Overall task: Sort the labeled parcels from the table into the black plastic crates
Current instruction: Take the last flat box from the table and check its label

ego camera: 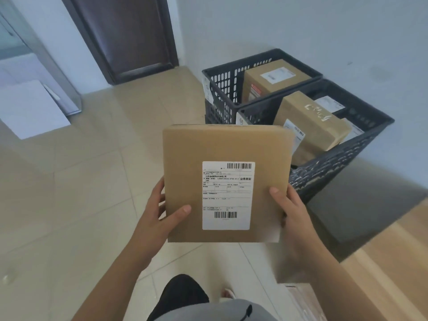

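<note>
Cardboard parcel [227, 181], flat and brown, is held level in front of the person, above the tiled floor [81, 181] and just near of the two black plastic crates. Its white shipping label [228, 195] faces up and is legible as print, with barcodes at top and bottom.

Left hand [159, 214] grips the parcel's left edge: thumb lies across the top face, fingers curl underneath. Right hand [287, 209] grips the right edge in the same way, thumb on top, remaining fingers hidden beneath. Both hands are clamped on the parcel.

Near crate [335, 163] already holds at least two boxes, one tilted against another. Far crate [220, 82] holds one box standing towards its right side, with open space on its left. A wooden table edge [382, 262] shows at near right.

Risks, as judged:
- Misreading the label would send the parcel into the wrong crate; crate tags are too small to read here.
- The grip sits only on the near corners, so the far end could dip and slide free if either thumb relaxes.
- Dropped into the near crate, the parcel may land on the tilted box and rest unstably or overhang the rim.
- The crates abut, so a careless release could catch the shared rims.
</note>
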Demonstrator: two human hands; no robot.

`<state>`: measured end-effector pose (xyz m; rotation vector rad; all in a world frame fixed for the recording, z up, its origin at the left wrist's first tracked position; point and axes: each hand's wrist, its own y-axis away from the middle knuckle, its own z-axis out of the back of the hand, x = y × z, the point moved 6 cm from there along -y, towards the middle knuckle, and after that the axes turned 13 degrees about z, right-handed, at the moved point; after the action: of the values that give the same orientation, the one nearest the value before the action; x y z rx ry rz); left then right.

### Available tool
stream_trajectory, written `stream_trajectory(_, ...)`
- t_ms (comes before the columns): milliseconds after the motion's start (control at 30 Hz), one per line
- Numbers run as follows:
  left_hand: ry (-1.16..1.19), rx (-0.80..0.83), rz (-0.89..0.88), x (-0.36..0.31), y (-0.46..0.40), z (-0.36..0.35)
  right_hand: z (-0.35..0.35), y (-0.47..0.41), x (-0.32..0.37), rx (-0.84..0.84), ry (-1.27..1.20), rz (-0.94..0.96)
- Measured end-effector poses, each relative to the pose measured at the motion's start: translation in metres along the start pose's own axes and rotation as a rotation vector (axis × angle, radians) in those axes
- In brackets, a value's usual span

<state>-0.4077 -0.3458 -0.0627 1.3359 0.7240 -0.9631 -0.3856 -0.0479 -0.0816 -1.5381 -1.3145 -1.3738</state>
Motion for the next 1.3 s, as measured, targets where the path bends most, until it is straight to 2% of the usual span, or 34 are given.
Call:
stream_trajectory(100,-0.018,0.079,0.013,-0.015,-0.051,-0.009,0.006,-0.027,0.003,-0.072,-0.005,0.01)
stream_trajectory(200,-0.06,0.195,-0.003,-0.04,-0.108,-0.024,0.014,-0.053,0.012,-0.225,0.019,0.012)
stream_trajectory(367,-0.111,0.424,-0.064,-0.106,-0.197,-0.058,0.015,-0.097,0.047,-0.399,0.036,0.073)
stream_trajectory(533,-0.17,0.595,-0.13,-0.179,-0.271,-0.091,0.0,-0.133,0.09,-0.463,0.007,0.152)
stream_trajectory(700,-0.281,0.766,-0.229,-0.244,-0.318,-0.129,0.002,-0.155,0.11,-0.564,-0.089,0.216)
stream_trajectory(867,-0.339,0.972,-0.241,-0.274,-0.332,-0.174,0.01,-0.167,0.121,-0.66,-0.171,0.266)
stream_trajectory(1100,-0.355,1.04,-0.093,-0.263,-0.344,-0.22,0.041,-0.169,0.088,-0.88,-0.168,0.174)
stream_trajectory(1300,-0.457,0.939,0.118,-0.217,-0.372,-0.23,0.057,-0.177,0.046,-0.893,-0.119,0.061)
